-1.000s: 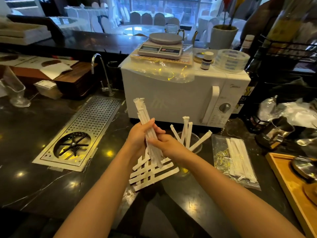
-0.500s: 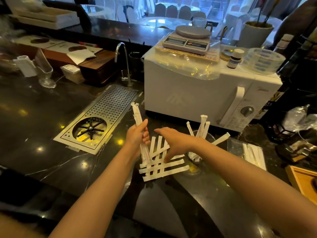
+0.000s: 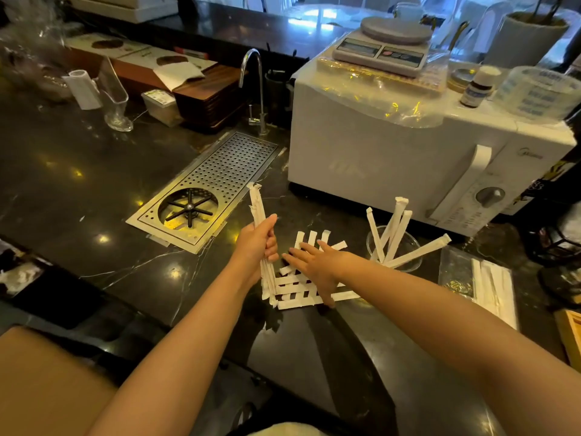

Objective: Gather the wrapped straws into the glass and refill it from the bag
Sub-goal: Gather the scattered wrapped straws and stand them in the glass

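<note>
Gathering step: left hand (image 3: 257, 243) fingers clamped on straw bundle (image 3: 258, 209); right hand (image 3: 317, 265) fingers spread flat over crisscrossed straws (image 3: 301, 297) on bench (image 3: 94, 171). Next: pinch more, drop into glass (image 3: 405, 247).

dim interior | window backlight at top | glare spots on counter (image 3: 94, 190) | edges bowed, blurred
</note>
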Action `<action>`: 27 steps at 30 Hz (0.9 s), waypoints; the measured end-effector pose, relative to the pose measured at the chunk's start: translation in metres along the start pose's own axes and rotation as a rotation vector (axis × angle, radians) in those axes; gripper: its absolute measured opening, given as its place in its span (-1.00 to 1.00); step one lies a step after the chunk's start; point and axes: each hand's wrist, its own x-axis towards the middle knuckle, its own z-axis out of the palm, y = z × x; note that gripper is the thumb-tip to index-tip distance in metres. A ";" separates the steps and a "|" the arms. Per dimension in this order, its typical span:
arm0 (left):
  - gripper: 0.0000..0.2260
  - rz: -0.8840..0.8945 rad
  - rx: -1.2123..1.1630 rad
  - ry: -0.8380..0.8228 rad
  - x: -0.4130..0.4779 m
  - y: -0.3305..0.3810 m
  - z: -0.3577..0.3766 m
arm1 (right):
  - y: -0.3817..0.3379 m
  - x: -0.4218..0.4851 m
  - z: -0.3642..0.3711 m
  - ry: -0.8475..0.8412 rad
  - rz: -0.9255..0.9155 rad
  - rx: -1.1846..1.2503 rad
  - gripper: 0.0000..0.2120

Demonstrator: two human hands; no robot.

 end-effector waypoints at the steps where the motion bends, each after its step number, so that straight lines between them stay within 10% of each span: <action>1: -0.68 0.000 -0.003 0.000 -0.001 0.000 -0.001 | 0.000 0.002 0.000 0.015 -0.002 -0.020 0.16; 27: -0.68 -0.028 0.018 -0.035 0.000 -0.003 0.008 | 0.002 -0.014 -0.002 0.318 -0.130 -0.387 -0.73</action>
